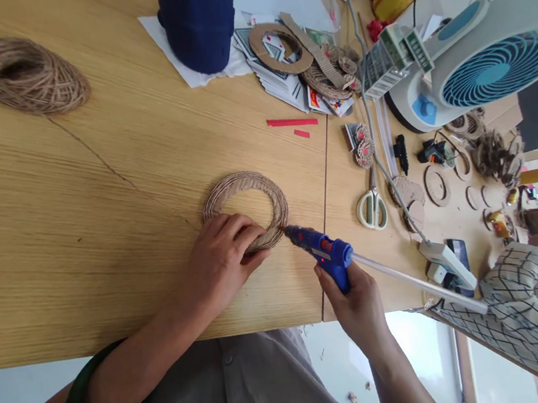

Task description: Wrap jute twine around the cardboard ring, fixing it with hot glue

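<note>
A ring wound with brown twine [275, 194] lies near the table's front edge, its inner band bare cardboard. My left hand [225, 248] grips its lower left rim, fingers over the top and thumb at the near side. My right hand [359, 302] is wrapped round the handle of a blue glue gun [324, 247], a long clear glue stick [417, 282] poking from its back. The gun's nozzle meets the ring's right rim, or hovers just beside it. From the twine ball [30, 75] at upper left, a strand runs across the table towards the ring.
A dark blue container [200, 20] stands at the back on white paper. Red strips [292, 122], scissors [372, 208], a power strip [447, 262] with its cable and a fan [490, 60] lie to the right. A person in a checked sleeve [523, 278] sits at the far right.
</note>
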Demonstrator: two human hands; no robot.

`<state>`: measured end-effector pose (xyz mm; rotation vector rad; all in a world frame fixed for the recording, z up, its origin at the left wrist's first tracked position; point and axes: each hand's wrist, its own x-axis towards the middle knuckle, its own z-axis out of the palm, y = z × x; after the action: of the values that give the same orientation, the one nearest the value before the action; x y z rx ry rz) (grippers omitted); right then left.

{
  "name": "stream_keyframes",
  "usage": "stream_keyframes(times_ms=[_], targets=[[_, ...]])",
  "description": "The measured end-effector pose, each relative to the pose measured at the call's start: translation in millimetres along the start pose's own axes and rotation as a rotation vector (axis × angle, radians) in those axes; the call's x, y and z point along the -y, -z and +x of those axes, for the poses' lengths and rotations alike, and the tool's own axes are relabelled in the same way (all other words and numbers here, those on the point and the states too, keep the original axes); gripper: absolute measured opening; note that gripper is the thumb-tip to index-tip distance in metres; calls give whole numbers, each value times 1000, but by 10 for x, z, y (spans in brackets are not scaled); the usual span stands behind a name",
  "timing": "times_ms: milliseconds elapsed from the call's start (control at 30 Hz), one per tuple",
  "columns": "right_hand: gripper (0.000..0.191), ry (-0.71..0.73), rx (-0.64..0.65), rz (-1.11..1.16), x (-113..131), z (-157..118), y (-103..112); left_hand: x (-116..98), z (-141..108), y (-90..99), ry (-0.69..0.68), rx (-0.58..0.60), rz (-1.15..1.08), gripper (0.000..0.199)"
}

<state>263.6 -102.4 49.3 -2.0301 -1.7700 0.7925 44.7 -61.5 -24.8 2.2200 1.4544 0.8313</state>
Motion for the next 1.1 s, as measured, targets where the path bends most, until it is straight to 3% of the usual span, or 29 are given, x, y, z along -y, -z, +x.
stream_keyframes(times_ms=[633,1100], targets=[[31,-44,19,34,31,-40,-15,-15,28,-2,18,11,-7,16],[27,30,69,-42,26,-76,39,-3,19,-11,32,23,-28,17]])
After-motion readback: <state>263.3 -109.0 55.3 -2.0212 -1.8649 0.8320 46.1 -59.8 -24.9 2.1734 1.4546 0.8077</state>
